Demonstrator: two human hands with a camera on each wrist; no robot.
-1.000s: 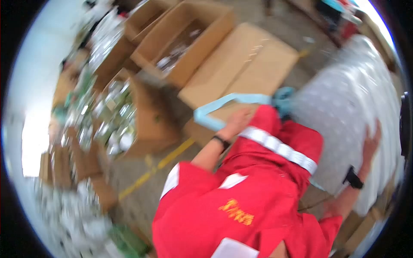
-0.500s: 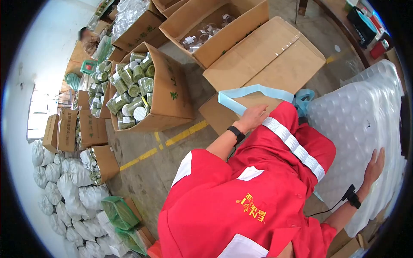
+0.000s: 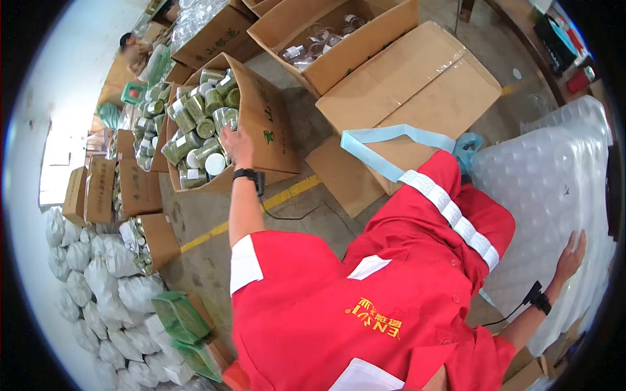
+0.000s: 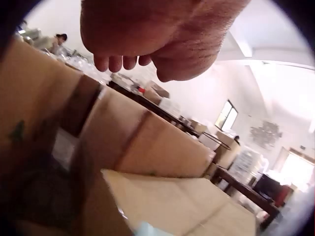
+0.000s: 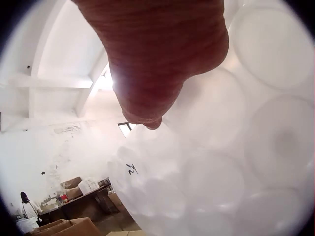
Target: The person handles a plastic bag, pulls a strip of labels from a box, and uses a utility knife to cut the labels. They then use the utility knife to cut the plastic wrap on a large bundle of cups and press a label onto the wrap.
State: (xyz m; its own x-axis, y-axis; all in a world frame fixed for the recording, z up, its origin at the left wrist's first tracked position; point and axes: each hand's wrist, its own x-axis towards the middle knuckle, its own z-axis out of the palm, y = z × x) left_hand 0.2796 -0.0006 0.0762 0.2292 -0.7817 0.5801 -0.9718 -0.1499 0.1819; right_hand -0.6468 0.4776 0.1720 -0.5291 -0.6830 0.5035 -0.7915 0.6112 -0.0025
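My left hand (image 3: 238, 147) reaches over the near edge of a tall cardboard box (image 3: 268, 124) filled with clear jars of green contents. Its fingertips are right at one jar (image 3: 225, 118) by the box's rim. In the left wrist view the fingertips (image 4: 129, 62) and thumb show with nothing between them. To the right, my right hand (image 3: 571, 257) rests on a big plastic-wrapped pack (image 3: 528, 189) of rows of round, whitish shapes, fingers fairly straight. The right wrist view shows the same hand (image 5: 162, 64) against the wrapped pack (image 5: 211, 177).
Ahead lies a flat-topped cardboard box (image 3: 417, 78) with a light blue strap (image 3: 372, 135) by my knee. Behind it an open box (image 3: 372, 58) holds empty clear jars. White sacks (image 3: 104, 280) are piled at left. A dark cable (image 3: 293, 217) trails from the left wrist.
My left hand has left the area by my knee and the blue strap and moved left to the box of filled jars. The right hand stays on the wrapped pack.
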